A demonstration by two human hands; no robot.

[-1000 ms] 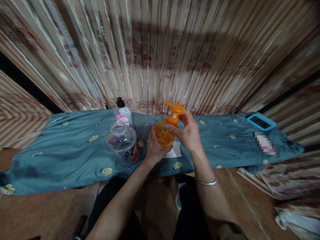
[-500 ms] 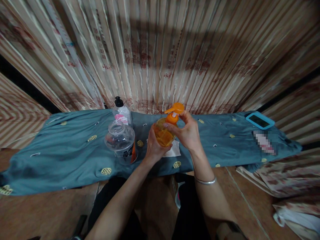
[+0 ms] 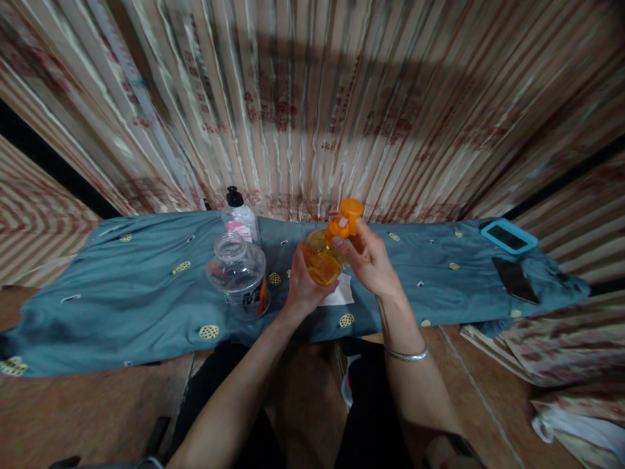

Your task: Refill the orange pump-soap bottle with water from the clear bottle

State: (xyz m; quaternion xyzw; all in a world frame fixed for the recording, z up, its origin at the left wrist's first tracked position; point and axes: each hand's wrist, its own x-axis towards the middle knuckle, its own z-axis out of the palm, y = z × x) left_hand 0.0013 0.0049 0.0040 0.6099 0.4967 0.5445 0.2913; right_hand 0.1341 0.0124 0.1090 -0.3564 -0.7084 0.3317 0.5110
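A clear amber pump bottle (image 3: 323, 259) with liquid inside is tilted in front of me, over the cloth-covered table. My left hand (image 3: 306, 284) wraps round its body from the left and below. On top sits an orange pump head (image 3: 350, 210), its spout turned towards me. The fingers of my right hand (image 3: 372, 259) are closed round the orange collar (image 3: 338, 228) at the bottle's neck. A white paper (image 3: 342, 290) lies beneath, partly hidden by the bottle and my left hand.
To the left stand a clear plastic jar (image 3: 237, 267) and, behind it, a clear bottle with a black cap (image 3: 240, 218). At the right end lie a blue-framed tablet (image 3: 530, 245) and a dark phone (image 3: 515, 280). A pleated curtain (image 3: 303, 98) hangs behind the blue-green cloth (image 3: 146, 312).
The pump head's spout has swung from pointing left to pointing towards me. My right hand has shifted its fingers on the collar. My left hand keeps its hold on the bottle.
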